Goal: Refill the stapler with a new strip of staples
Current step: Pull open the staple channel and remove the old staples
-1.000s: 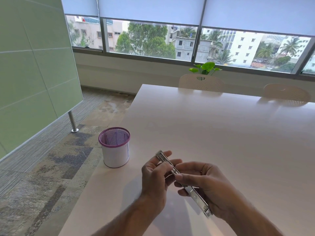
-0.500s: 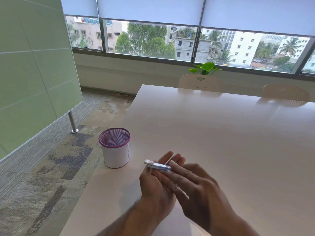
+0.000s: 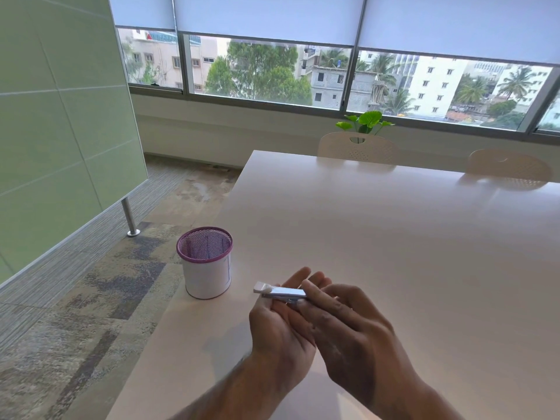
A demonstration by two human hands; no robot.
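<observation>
The stapler (image 3: 283, 293) lies across your left hand (image 3: 280, 325), a slim silvery-blue bar held roughly level above the near left part of the table (image 3: 378, 237), its pale tip poking out past your left fingertips towards the pen cup. Your left hand is turned palm up and cupped loosely under it, fingers stretched out rather than curled, so the stapler rests on them more than it is gripped. Your right hand (image 3: 345, 328) comes over from the right and covers the stapler's near end; its fingers (image 3: 315, 298) are laid long and close together on top of the bar, pressing it down against your left palm. You cannot tell from here whether the stapler's magazine is open, nor whether a strip of staples is in it, since your right hand hides that part.

Just to the left of your hands a white pen cup (image 3: 207, 278) with a purple mesh rim stands upright near the table's left edge, apart from the stapler. Two pale chairs (image 3: 357, 148) stand at the far side of the table, with a green plant (image 3: 366, 121) behind the left one, under the window
</observation>
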